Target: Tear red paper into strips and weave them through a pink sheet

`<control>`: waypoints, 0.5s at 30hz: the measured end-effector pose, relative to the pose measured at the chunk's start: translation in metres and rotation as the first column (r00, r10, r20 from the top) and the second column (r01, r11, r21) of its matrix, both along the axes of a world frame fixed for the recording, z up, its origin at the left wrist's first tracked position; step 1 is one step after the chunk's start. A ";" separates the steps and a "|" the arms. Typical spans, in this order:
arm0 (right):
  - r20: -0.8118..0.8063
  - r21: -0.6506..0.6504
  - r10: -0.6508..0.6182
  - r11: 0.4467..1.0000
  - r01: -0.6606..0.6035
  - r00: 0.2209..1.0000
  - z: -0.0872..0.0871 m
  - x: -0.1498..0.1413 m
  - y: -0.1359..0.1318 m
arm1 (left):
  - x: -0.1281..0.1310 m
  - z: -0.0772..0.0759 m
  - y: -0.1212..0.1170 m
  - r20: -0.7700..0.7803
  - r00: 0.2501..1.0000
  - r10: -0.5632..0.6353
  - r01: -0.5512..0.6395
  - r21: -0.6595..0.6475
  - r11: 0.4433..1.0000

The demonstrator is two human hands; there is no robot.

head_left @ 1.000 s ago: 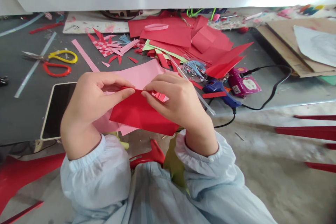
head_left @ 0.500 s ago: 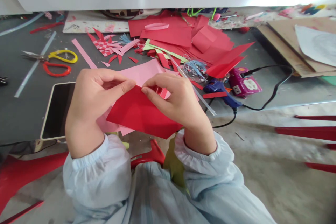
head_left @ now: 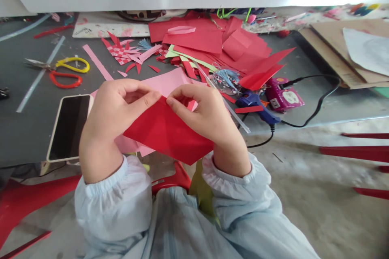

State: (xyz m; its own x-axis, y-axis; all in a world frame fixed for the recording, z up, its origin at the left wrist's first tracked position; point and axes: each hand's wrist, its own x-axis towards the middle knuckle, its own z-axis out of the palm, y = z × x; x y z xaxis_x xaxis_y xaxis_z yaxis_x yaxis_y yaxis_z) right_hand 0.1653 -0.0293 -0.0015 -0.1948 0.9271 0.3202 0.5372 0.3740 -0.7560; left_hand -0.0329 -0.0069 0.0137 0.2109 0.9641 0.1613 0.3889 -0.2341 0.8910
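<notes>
Both hands pinch the upper edge of a sheet of red paper (head_left: pixel 170 133), held above the table's front edge. My left hand (head_left: pixel 117 109) has thumb and forefinger together on the paper near its top corner. Close beside it, my right hand (head_left: pixel 203 109) grips the same edge between thumb and fingers. The sheet slopes down toward me, and its right end is partly behind my right wrist. Underneath and behind it lies pink paper (head_left: pixel 167 81), mostly covered by the hands and the red sheet.
Scissors (head_left: pixel 57 68) and a phone (head_left: pixel 69 127) lie at the left. A blue glue gun (head_left: pixel 258 105) with a cord rests at the right, by a purple box (head_left: pixel 285 97). Red paper sheets (head_left: pixel 194 42) and woven strips (head_left: pixel 121 50) are piled behind. Cardboard (head_left: pixel 331 52) stands far right.
My left hand has shifted slightly right, toward my right hand, showing more of the phone. The red paper's lower corner has dropped a little. Both hands keep their pinch.
</notes>
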 end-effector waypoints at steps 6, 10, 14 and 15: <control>-0.031 -0.011 0.005 1.000 -0.005 1.000 -0.001 -0.002 0.001 | 0.004 0.004 -0.001 -0.097 0.995 0.011 -0.009 0.017 1.000; -0.043 -0.022 0.018 1.000 -0.019 0.999 -0.004 -0.003 0.001 | 0.006 0.005 -0.002 -0.107 0.994 -0.008 0.009 0.002 1.000; -0.063 -0.003 0.023 1.000 -0.024 0.998 -0.006 -0.005 0.000 | 0.008 0.007 -0.005 -0.121 0.992 -0.021 0.021 -0.001 1.000; -0.074 -0.004 0.031 0.999 -0.032 0.997 -0.005 -0.005 0.000 | 0.008 0.007 -0.006 -0.117 0.993 -0.016 0.017 0.005 1.000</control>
